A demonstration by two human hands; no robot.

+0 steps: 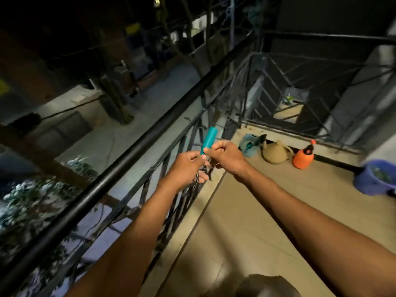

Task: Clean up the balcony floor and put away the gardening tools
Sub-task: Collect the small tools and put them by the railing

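Observation:
A garden tool with a teal handle [209,139] is held up beside the black balcony railing [137,142], handle pointing up and away. My left hand [186,168] grips its lower end, where dark metal prongs show under the fingers. My right hand [222,154] pinches the base of the teal handle with thumb and fingers. On the tan floor [246,211] at the far corner lie a teal tool on a pale blue pad [249,145], a beige watering can [275,152] and an orange spray bottle [303,157].
A purple bucket [376,176] with plant scraps stands at the right edge beside a dark pole lying on the floor. Railings close the left and far sides. A pale cloth or bag [263,286] sits at the bottom edge.

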